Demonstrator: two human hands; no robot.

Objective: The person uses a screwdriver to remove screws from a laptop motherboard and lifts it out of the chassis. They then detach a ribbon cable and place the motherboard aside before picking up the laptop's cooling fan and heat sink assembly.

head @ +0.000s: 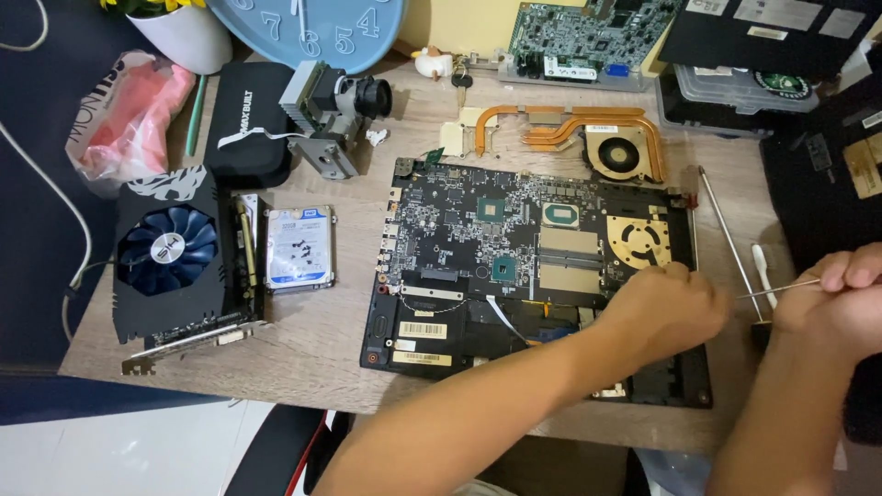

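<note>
Resting left hand (666, 308) on opened laptop (478, 248), right hand (831, 308) grip pinching tweezers (776, 290)

An opened laptop (514, 266) lies on the wooden table (312, 340). The left hand (666, 308) rests on its lower right corner; the right hand (841, 298), right of the laptop, pinches thin metal tweezers (776, 290). A hard drive (299, 248) lies left of the laptop.

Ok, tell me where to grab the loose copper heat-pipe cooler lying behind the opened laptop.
Probably take the copper heat-pipe cooler by its round fan housing at the right end, coming from above. It lies flat on the table, apart from the laptop; the thin curved pipes look easier to bend.
</note>
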